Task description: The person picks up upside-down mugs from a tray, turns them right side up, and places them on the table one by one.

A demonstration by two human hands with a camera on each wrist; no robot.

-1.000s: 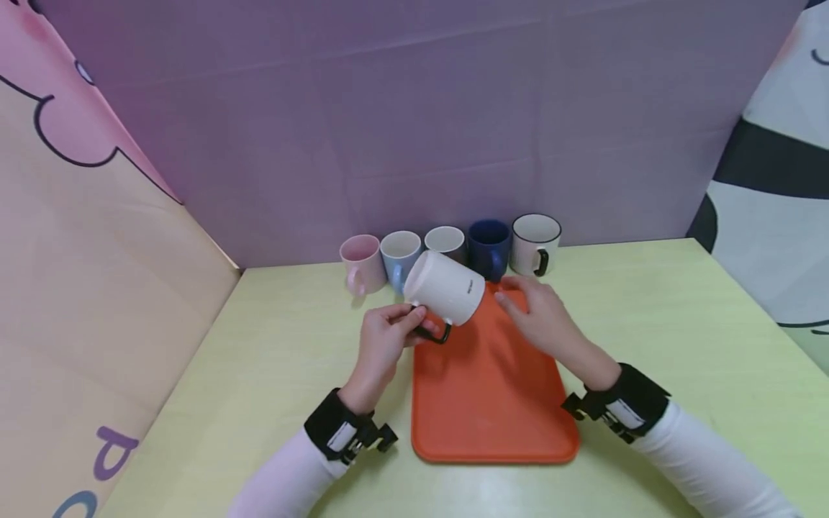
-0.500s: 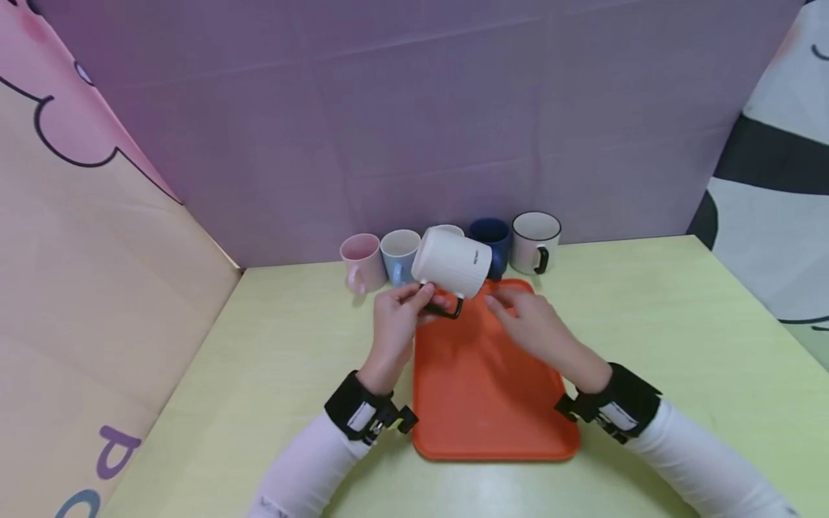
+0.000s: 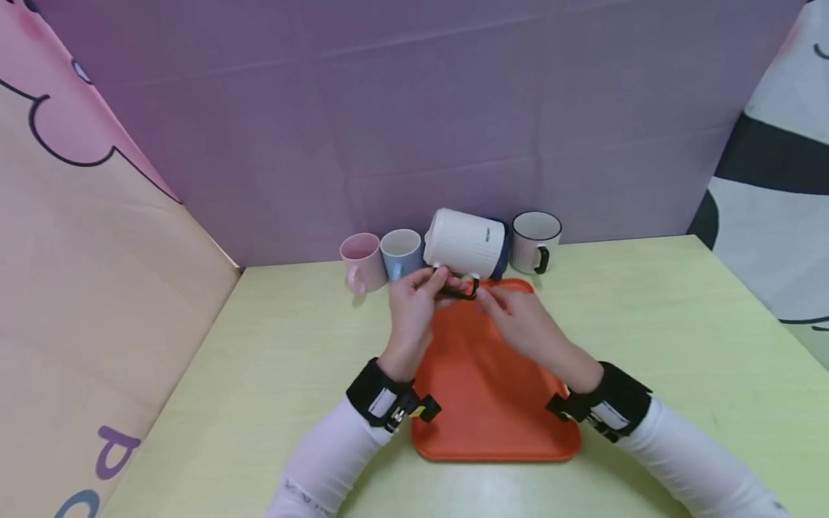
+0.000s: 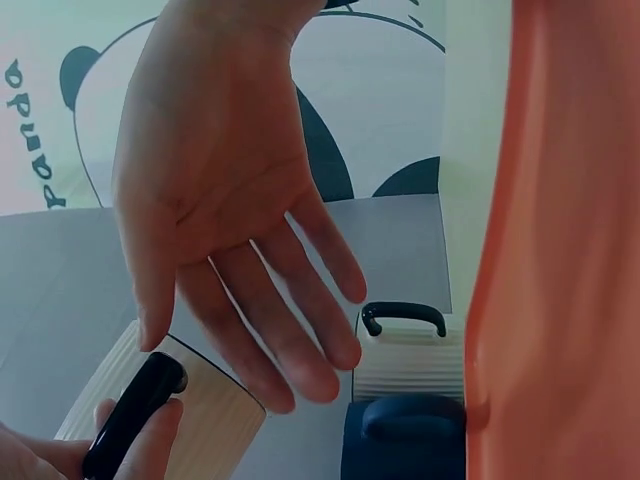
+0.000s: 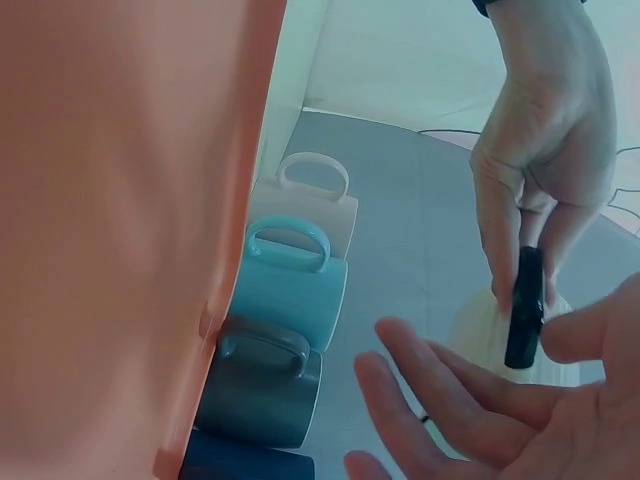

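Pinching black handle point(image 3: 461, 291) of ribbed white mug point(image 3: 465, 243) in left hand point(image 3: 414, 311), tipped sideways at frame centre above orange tray point(image 3: 492, 403); right hand point(image 3: 518, 324) open-fingered alongside; probably rigid, glossy, breakable ceramic, best supported under its body.

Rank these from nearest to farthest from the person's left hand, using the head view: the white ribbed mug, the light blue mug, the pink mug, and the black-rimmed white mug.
1. White ribbed mug: the left hand holds its black handle, above the orange tray.
2. Light blue mug: just behind the hand, slightly left.
3. Pink mug: farther left, at the row's end.
4. Black-rimmed white mug: far right of the row.
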